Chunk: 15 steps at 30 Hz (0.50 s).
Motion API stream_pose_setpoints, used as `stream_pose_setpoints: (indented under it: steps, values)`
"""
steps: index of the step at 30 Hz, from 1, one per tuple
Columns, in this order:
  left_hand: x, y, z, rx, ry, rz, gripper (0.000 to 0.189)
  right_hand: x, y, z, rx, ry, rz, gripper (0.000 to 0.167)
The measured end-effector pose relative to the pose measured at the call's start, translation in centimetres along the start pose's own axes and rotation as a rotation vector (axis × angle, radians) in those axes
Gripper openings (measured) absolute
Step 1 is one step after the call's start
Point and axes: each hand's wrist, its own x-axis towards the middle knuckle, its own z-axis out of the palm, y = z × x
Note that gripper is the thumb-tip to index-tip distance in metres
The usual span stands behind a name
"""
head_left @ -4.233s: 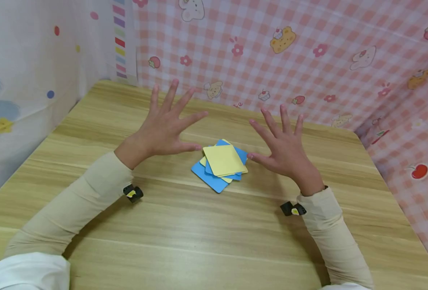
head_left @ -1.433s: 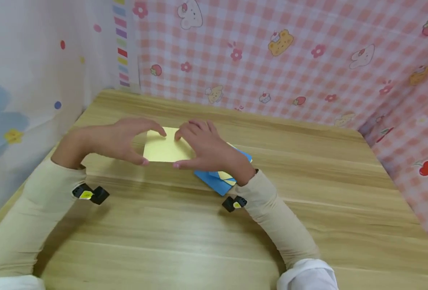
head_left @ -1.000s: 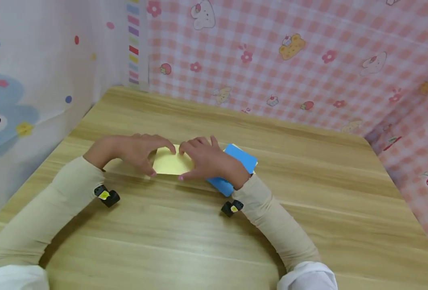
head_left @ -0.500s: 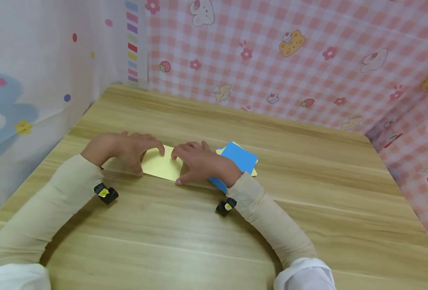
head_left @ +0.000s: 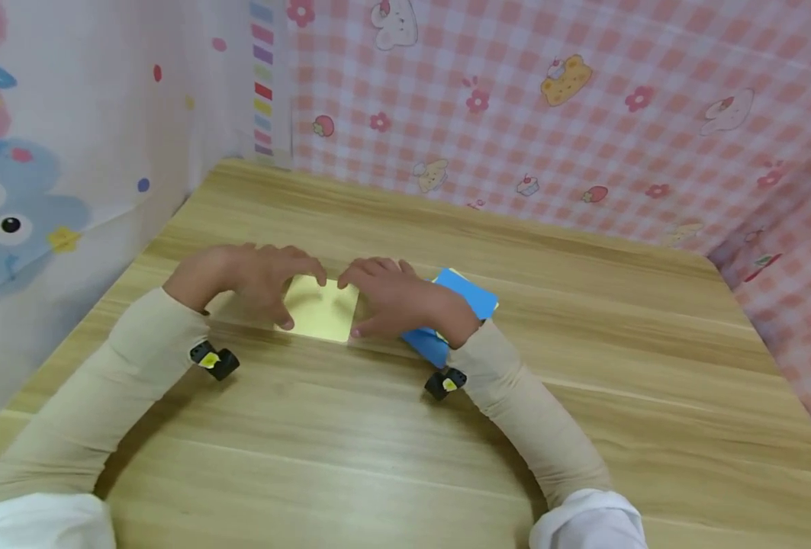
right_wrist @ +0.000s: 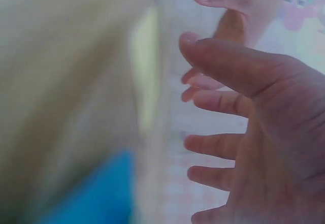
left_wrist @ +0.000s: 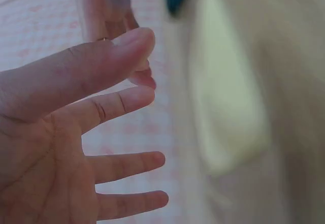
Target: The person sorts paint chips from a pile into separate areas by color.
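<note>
A square yellow card (head_left: 319, 309) lies on the wooden table between the two hands in the head view. My left hand (head_left: 257, 282) is at its left side, thumb and fingers apart and bent slightly over it. On the card's right side is my right hand (head_left: 405, 297), thumb beside the near corner. Both wrist views show spread, mostly straight fingers with nothing pinched; the yellow card (left_wrist: 228, 92) appears blurred below the left fingertips. Whether any fingertip touches it, I cannot tell. Partly hidden behind the right hand and wrist is a pile of blue and yellow cards (head_left: 470, 290).
The wooden table (head_left: 350, 427) extends around the cards. A pink checked cloth (head_left: 501, 91) hangs along the back and right, and a white printed cloth (head_left: 103, 114) on the left. Small black wrist devices (head_left: 216, 360) sit at both cuffs.
Since the earliest frame, the yellow card has moved left off the pile, exposing a blue one on top. It was carried between both hands and now lies flat, with fingers apart.
</note>
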Motion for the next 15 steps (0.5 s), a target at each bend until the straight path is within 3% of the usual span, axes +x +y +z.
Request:
stream_pose_setpoints:
  steps: [8, 15]
  values:
    - [2.0, 4.9, -2.7, 0.013, 0.059, 0.065, 0.068, -5.6, 1.9, -3.9, -0.015, 0.108, 0.011, 0.066]
    - [3.5, 8.7, -3.6, 0.003, 0.096, 0.121, 0.068, -10.3, 3.9, -5.6, -0.009, 0.170, 0.080, 0.069]
